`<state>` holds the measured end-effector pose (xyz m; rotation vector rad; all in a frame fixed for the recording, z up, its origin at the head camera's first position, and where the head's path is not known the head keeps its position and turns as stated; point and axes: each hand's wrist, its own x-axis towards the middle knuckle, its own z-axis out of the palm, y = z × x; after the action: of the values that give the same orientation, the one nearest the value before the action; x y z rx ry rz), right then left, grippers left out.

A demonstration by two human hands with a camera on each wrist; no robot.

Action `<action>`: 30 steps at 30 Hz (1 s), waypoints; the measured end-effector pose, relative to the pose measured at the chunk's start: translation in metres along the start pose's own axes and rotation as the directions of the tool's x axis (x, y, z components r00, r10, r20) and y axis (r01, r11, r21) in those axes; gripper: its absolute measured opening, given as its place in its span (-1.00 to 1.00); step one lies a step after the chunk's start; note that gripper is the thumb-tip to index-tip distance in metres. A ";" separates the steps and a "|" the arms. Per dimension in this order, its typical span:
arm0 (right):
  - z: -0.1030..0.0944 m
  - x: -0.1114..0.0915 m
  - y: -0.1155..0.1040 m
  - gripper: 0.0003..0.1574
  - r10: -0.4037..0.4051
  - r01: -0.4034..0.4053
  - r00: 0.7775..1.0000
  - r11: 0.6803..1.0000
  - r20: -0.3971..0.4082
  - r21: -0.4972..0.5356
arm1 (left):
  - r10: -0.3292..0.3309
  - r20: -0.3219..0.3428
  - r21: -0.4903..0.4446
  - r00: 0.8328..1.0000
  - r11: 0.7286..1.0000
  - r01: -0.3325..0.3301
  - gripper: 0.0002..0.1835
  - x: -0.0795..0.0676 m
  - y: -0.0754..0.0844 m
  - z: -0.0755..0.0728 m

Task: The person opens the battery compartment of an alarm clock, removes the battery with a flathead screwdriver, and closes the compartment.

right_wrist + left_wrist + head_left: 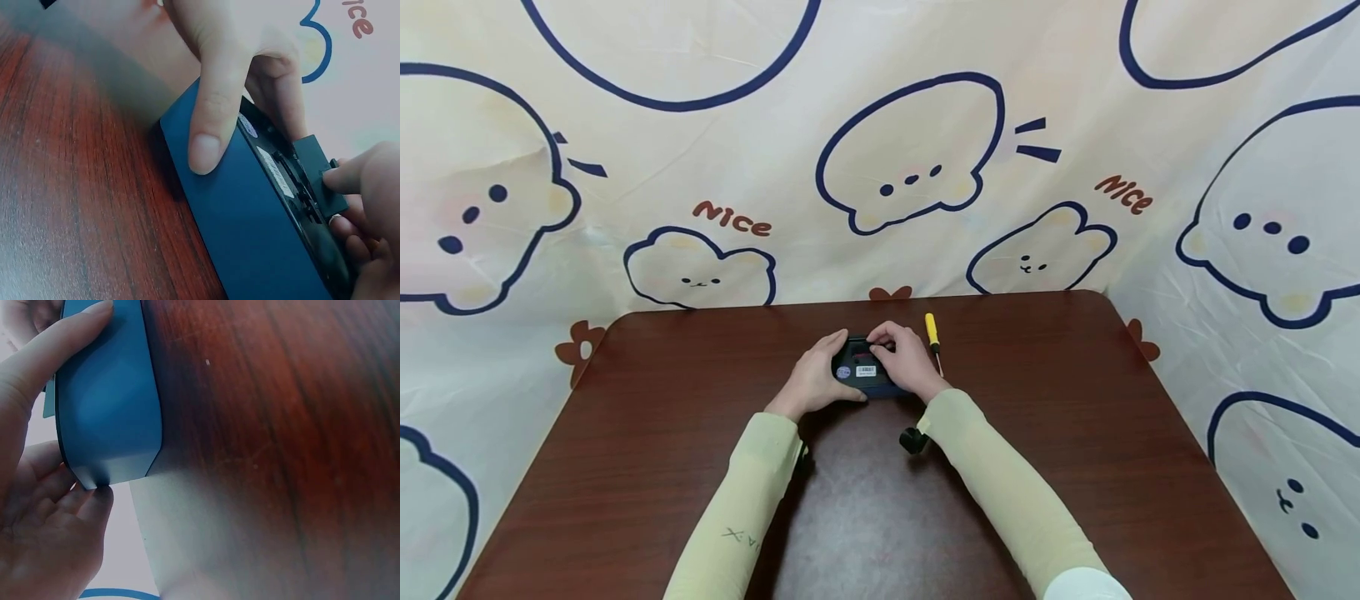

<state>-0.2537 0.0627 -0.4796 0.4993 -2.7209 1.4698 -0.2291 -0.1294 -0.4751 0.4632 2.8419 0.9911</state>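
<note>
The left hand (812, 375) grips one end of a dark blue box (240, 219) sitting between both hands, thumb on its near side; the right hand (910, 362) pinches a small black cover (310, 160) tilted up from the box's upper face. A yellow-handled screwdriver (933, 337) lies just right of the right hand

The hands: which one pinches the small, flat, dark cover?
The right hand pinches the dark cover; the left hand grips the blue-sided device instead.
</note>
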 end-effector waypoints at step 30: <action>-0.023 -0.007 0.003 -0.73 0.057 -0.049 0.995 0.993 -0.080 0.106 | -0.008 0.014 0.044 1.000 0.999 0.007 0.25 0.002 0.000 0.000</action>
<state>-0.2516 0.0853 -0.4703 0.3624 -2.6248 1.6135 -0.2305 -0.1290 -0.4745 0.4613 2.8556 0.9220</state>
